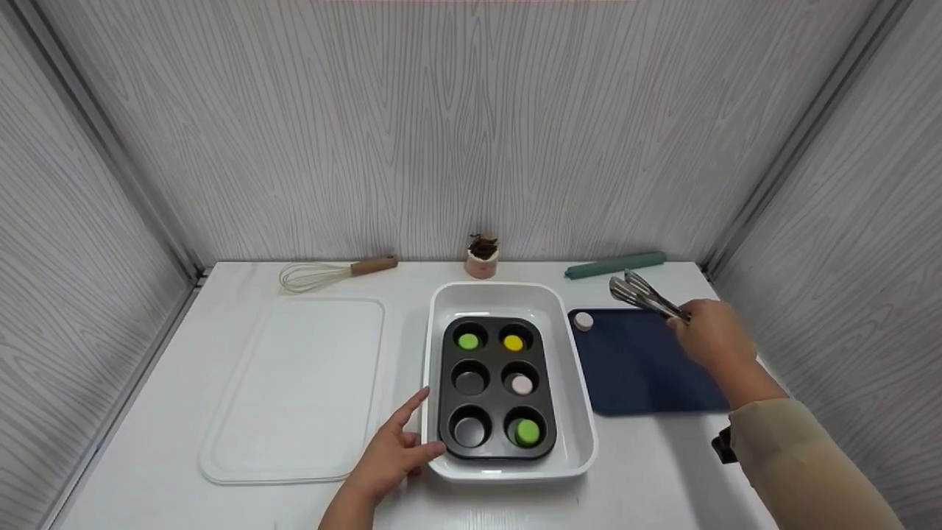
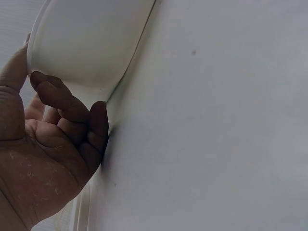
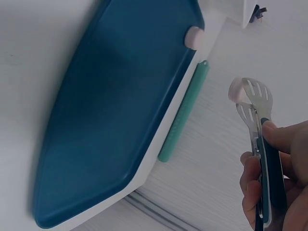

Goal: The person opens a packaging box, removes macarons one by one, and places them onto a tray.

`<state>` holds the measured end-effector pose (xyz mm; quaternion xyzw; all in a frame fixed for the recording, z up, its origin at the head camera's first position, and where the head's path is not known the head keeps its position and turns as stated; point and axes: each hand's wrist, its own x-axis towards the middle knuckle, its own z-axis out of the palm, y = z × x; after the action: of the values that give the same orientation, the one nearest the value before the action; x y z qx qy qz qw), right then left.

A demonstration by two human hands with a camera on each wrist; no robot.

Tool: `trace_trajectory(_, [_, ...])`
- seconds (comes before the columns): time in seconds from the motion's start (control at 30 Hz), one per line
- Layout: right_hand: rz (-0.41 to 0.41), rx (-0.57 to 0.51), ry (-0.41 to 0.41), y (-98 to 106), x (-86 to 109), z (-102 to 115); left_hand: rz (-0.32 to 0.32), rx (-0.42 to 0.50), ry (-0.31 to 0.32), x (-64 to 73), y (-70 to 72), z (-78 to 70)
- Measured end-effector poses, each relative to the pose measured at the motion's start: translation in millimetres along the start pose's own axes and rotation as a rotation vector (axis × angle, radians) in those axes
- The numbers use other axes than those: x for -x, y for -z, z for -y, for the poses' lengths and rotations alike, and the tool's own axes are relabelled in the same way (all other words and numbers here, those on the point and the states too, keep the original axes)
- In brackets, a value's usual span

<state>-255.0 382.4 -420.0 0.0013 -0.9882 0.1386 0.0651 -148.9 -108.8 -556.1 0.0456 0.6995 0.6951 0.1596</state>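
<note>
My right hand point(image 1: 715, 335) grips slotted metal tongs point(image 1: 647, 298) with dark handles, raised over the far part of the dark blue tray point(image 1: 647, 368). In the right wrist view a pale pink disc point(image 3: 236, 90) sits at the tips of the tongs. Another pale disc point(image 1: 583, 321) lies in the tray's far left corner. My left hand point(image 1: 390, 453) holds the near left corner of a white basin point(image 1: 581, 442), thumb over the rim and index finger along its side. Inside stands a black muffin tin point(image 1: 494, 397); several of its cups hold green, yellow or pale discs.
To the left lies a translucent white lid point(image 1: 302, 390). Along the back wall are a whisk point(image 1: 331, 275) with a brown handle, a small potted plant point(image 1: 482, 261) and a green stick-like tool point(image 1: 615, 266). Walls enclose the table at the back and sides.
</note>
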Motion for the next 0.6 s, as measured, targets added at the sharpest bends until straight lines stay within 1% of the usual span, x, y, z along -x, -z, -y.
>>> trace_trajectory(0.13, [0.053, -0.006, -0.060, -1.7, 0.3, -9.3, 0.004, 0.003, -0.006, 0.3, -0.8, -0.2])
trace_trajectory(0.2, [0.062, -0.002, -0.082, -3.1, 1.2, -14.3, 0.002, -0.001, 0.000, 0.3, -1.0, -0.6])
trace_trajectory(0.37, [0.037, 0.010, -0.102, -10.4, 1.9, -25.2, -0.007, -0.004, 0.023, -0.3, -1.0, -1.7])
trace_trajectory(0.6, [0.031, 0.015, -0.132, -18.9, -0.2, -36.0, -0.011, -0.001, 0.023, -0.4, -0.4, -1.3])
